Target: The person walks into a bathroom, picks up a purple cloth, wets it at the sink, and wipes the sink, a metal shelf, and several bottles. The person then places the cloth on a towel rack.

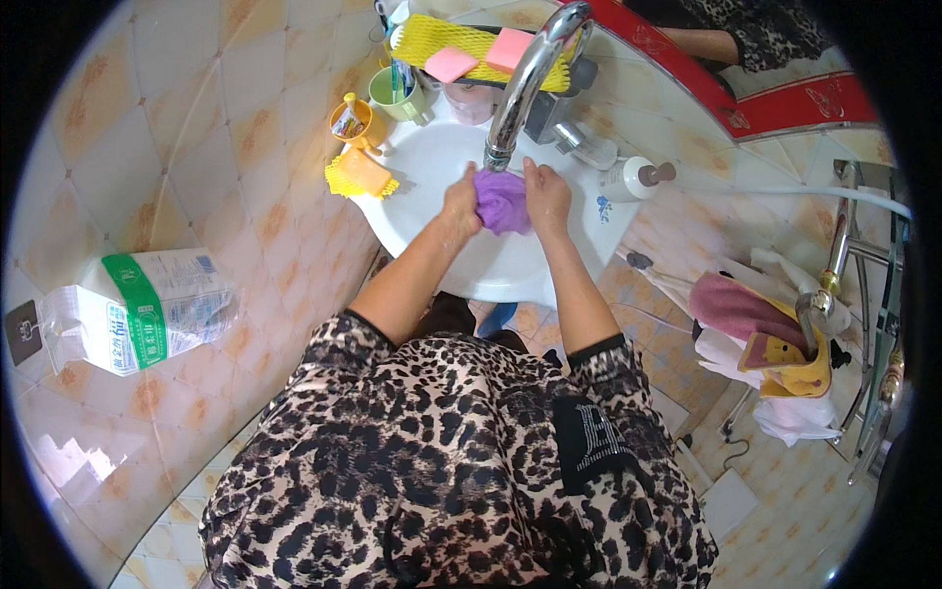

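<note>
A purple cloth (pixel 503 202) is bunched between my two hands, under the spout of a chrome faucet (pixel 508 121) and over the white washbasin (pixel 478 261). My left hand (pixel 462 200) grips the cloth's left side, with the thumb up. My right hand (pixel 547 197) has its fingers curled at the cloth's right side, close below the faucet's mouth. Whether water is running cannot be told. The palms and the cloth's underside are hidden.
Around the basin's rim stand an orange cup (pixel 358 127), a green cup (pixel 399 96), a pump bottle (pixel 633 178) and orange soap (pixel 363 173) on yellow netting. Pink soaps (pixel 451 65) lie behind. Towels (pixel 743 316) hang at right, a tissue pack (pixel 158 309) at left.
</note>
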Available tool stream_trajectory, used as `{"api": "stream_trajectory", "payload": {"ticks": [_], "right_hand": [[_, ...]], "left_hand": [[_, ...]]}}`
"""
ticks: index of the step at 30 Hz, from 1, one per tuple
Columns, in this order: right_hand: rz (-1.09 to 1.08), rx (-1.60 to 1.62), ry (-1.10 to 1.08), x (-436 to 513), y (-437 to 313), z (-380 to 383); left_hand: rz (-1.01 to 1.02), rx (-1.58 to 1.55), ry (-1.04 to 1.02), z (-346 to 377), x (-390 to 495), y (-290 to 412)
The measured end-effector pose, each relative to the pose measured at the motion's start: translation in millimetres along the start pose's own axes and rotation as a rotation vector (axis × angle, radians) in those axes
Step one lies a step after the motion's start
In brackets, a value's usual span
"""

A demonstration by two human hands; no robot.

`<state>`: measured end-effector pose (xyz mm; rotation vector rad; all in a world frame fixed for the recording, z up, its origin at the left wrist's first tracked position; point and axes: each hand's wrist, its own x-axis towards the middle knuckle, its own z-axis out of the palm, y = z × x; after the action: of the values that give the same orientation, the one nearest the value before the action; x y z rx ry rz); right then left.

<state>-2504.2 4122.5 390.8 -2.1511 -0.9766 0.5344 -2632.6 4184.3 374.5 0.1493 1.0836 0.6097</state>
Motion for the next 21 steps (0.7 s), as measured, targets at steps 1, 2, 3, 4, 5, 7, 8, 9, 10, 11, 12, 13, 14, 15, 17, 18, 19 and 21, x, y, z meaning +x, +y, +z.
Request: {"api": "stream_trajectory", "payload": {"ticks": [1,2,3,4,5,7,8,9,10,11,12,13,14,15,17,18,19,21], "right_hand": [[-0.064,0.237,0.014,-12,-7,-2],[-0.034,0.338,-0.121,-27,-20,1],[-0.046,0.461,-0.194,-43,-37,5],[-0.180,0.480,-0.220,-64,-52,8],[-0.327,0.500,-0.253,-82,-64,11],[-0.518,0.374,-0.164,-100,-76,18],[-0.586,0.350,-0.091,-100,-74,20],[-0.615,0.285,-0.040,-92,-67,21],[-0.649,0.225,0.020,-78,-56,21],[-0.654,0.150,0.064,-59,-44,21],[-0.491,0.098,0.013,-41,-31,20],[-0.308,0.039,-0.060,-26,-18,17],[-0.242,-0.031,-0.048,-12,-8,14],[-0.189,-0.093,-0.034,-4,-4,13],[-0.142,-0.111,-0.062,-12,-6,13],[-0.285,-0.116,-0.121,-26,-9,11],[-0.299,-0.133,-0.107,-45,-21,19],[-0.413,-0.013,-0.065,-87,-37,27]], "left_hand": [[-0.017,-0.008,0.033,-4,6,9],[-0.002,-0.002,0.071,-9,13,13],[0.023,0.153,0.021,-15,20,13],[0.049,0.308,-0.033,-21,26,10],[0.075,0.464,-0.088,-25,32,5],[0.374,0.871,-0.041,-27,41,-18],[0.327,0.769,-0.236,-27,45,-21],[0.255,0.661,-0.421,-24,45,-28],[-0.028,0.221,-0.783,-21,44,-30],[-0.167,0.049,-0.707,-16,39,-31],[-0.282,-0.113,-0.788,-11,33,-29],[-0.238,0.013,-0.472,-7,24,-28],[-0.188,0.137,-0.185,-4,13,-28],[-0.132,0.395,-0.100,-6,1,-25],[-0.355,0.273,-0.044,-10,-14,-15],[-0.495,0.214,-0.081,-13,-16,-9],[-0.500,-0.013,-0.352,-17,-18,-4],[-0.633,-0.058,-0.738,-22,-13,1]]}}
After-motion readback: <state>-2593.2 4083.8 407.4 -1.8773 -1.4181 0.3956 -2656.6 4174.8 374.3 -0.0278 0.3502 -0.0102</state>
